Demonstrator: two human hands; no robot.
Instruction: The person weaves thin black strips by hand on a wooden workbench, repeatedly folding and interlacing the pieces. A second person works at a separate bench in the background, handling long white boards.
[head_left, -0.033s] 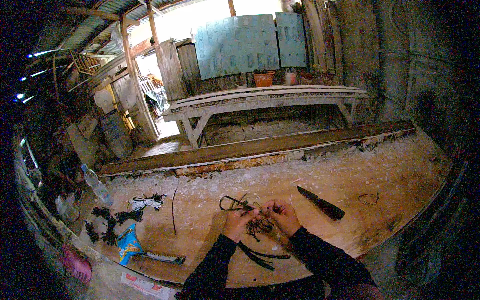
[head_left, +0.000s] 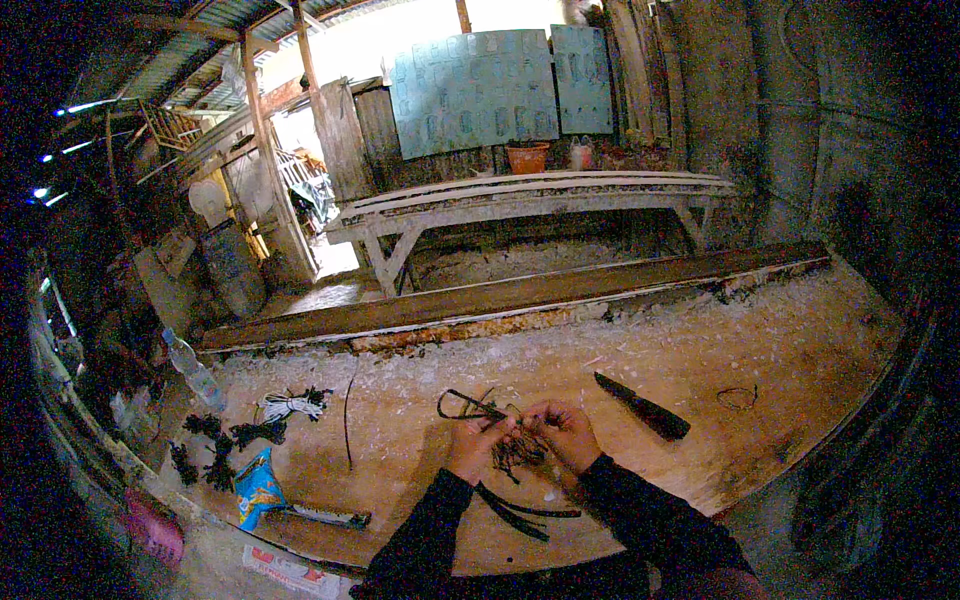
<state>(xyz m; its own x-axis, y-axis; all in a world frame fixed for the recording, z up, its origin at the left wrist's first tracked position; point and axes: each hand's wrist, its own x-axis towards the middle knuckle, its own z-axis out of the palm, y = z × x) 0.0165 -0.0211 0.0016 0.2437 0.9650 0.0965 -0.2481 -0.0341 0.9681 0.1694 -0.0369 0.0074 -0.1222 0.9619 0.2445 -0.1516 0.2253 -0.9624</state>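
Observation:
Close together over the wooden tabletop (head_left: 700, 340), both my hands are closed at the fingertips. My left hand (head_left: 474, 448) pinches a narrow dark strip (head_left: 450, 397), bent into a loop that stands out beyond the fingers. My right hand (head_left: 562, 436) has thumb and fingers pressed together close to the strip's end by the left fingertips; what they grip is too small to make out. A tangle of thin dark cords (head_left: 516, 458) lies beneath and between the hands. Dark flat strips (head_left: 520, 520) lie nearer me, between my forearms.
Right of my hands lies a dark, tapered knife-shaped piece (head_left: 642, 406), beyond it a thin loop (head_left: 738, 398). At left are dark cord bundles (head_left: 218, 468), a white cord bundle (head_left: 290, 405), a blue packet (head_left: 260, 488) and a plastic bottle (head_left: 194, 372). A long bench (head_left: 540, 190) stands behind.
The strip's loop has shifted very slightly to the left. Otherwise both hands hold the same place.

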